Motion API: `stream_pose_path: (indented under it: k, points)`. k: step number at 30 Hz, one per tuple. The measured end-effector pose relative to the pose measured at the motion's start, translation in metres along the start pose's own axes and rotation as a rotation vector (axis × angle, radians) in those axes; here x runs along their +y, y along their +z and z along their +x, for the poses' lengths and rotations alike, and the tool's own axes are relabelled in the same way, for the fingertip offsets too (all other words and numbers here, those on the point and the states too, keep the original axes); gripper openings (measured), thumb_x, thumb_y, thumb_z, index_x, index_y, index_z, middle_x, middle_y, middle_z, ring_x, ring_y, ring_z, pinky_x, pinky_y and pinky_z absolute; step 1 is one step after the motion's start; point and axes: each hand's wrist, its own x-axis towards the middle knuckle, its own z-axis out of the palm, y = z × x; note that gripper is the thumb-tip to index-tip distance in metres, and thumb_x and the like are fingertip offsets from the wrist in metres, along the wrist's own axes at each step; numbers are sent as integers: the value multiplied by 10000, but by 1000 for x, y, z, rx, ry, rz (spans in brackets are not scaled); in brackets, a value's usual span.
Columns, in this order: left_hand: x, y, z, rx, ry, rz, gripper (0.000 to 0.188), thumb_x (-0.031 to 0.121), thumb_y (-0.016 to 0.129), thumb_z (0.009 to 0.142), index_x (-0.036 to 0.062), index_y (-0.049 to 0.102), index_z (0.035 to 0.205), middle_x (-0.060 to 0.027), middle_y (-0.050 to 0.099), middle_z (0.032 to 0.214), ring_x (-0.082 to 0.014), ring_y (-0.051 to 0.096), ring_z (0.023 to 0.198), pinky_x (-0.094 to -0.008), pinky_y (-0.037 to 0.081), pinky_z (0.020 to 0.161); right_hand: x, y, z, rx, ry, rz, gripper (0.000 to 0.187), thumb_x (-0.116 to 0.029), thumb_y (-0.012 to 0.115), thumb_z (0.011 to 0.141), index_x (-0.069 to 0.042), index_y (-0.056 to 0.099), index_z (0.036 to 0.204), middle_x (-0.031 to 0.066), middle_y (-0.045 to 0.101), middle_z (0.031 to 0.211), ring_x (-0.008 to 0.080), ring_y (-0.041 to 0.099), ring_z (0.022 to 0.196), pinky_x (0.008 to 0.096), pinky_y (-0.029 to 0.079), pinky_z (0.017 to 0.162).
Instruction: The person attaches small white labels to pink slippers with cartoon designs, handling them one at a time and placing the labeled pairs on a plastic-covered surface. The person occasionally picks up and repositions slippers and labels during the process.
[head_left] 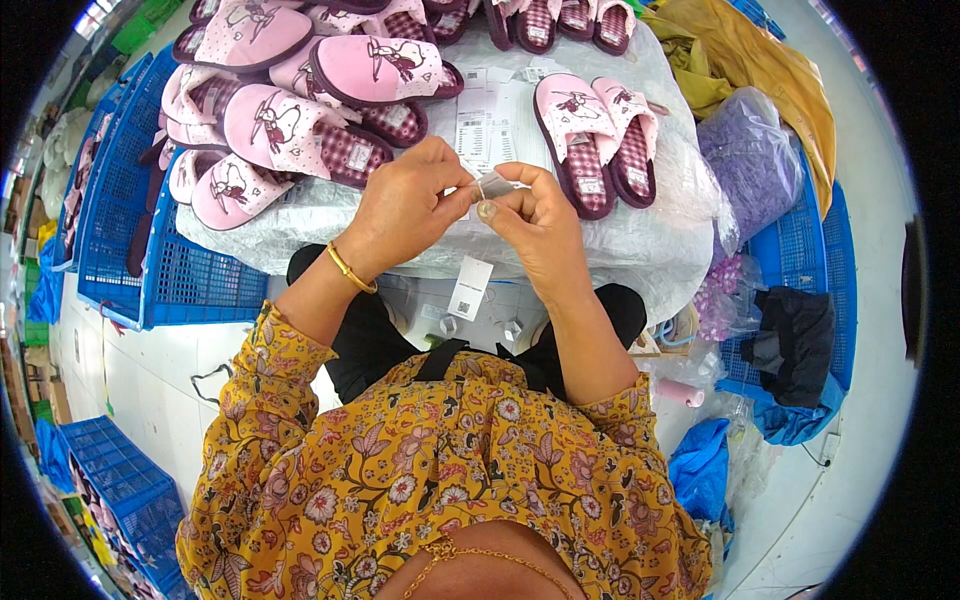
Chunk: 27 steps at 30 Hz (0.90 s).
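Note:
My left hand and my right hand meet over the front part of the wrapped work surface, with fingertips pinched. Between them is a small whitish, partly see-through strip, gripped from both sides; its exact kind is not clear. Below the fingers, a white paper hang tag with a printed square code shows; what it hangs from cannot be made out. Just right of my right hand lies a pair of pink slippers with checked insoles. Left of my left hand, more pink slippers are heaped.
Printed paper sheets lie under plastic wrap between the slippers. Blue crates stand at the left, another blue crate at the right. A purple bagged bundle and mustard cloth crowd the right edge.

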Motion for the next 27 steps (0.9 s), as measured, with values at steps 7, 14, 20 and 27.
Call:
stream_pose_path:
  k: [7, 14, 20, 27]
  points:
    - [2, 2, -1, -15, -2, 17, 104, 103, 722, 817, 15, 689, 861, -106, 605, 841, -232, 584, 655, -319, 454, 568, 1, -2, -2, -8, 19, 46, 426, -88, 720, 859, 21, 526, 1222, 36, 653, 835, 49, 545, 704, 205, 419, 612]
    - [4, 4, -2, -13, 22, 29, 105, 102, 724, 818, 19, 690, 872, -103, 602, 849, -236, 577, 650, -324, 451, 564, 2, -4, -3, -12, 7, 28, 417, -79, 713, 862, 20, 528, 1223, 32, 648, 831, 53, 545, 712, 207, 420, 621]
    - [9, 4, -3, -48, 35, 74, 102, 157, 699, 833, 59, 702, 865, -78, 621, 885, -278, 631, 706, -372, 509, 609, 5, -6, -5, 1, 8, 25, 358, -78, 713, 858, 10, 565, 1172, 11, 638, 819, 42, 531, 702, 207, 416, 607]
    - [-9, 3, -6, -298, -111, -474, 154, 139, 667, 893, 29, 692, 998, -34, 592, 895, -121, 551, 752, -254, 434, 650, 12, -21, -9, -90, 36, 24, 200, -70, 712, 865, -13, 588, 1012, -15, 621, 799, 18, 496, 655, 191, 391, 570]
